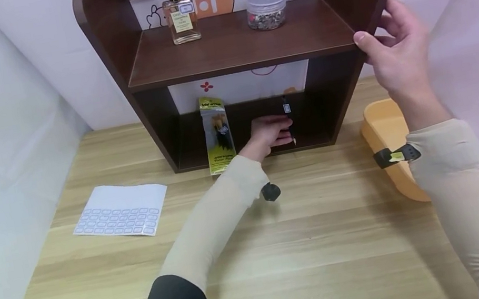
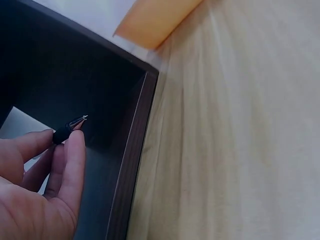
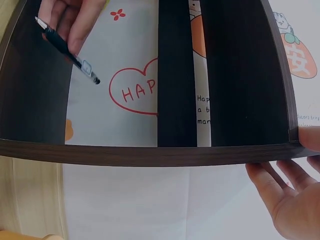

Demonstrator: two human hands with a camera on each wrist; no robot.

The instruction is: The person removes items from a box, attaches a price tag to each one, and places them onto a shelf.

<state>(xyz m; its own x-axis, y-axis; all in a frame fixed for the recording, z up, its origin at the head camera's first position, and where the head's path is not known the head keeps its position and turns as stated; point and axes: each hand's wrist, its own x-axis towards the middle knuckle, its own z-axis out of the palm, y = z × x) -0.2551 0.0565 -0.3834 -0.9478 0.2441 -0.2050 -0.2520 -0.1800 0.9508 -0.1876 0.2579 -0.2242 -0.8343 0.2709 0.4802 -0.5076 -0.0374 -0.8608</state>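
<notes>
My left hand reaches into the lower compartment of a dark brown shelf. It pinches a black pen between thumb and fingers, metal tip outward; the right wrist view shows a small label on the pen's clear end. In the same compartment, a yellow packet of artist brushes leans to the left of that hand. My right hand grips the shelf's right side panel at the middle board's height, thumb on the front edge and fingers behind.
On the upper board stand a perfume bottle and a lidded clear jar of small dark bits. A label sheet lies on the wooden table at left. Partly behind my right arm is a yellow-orange bin.
</notes>
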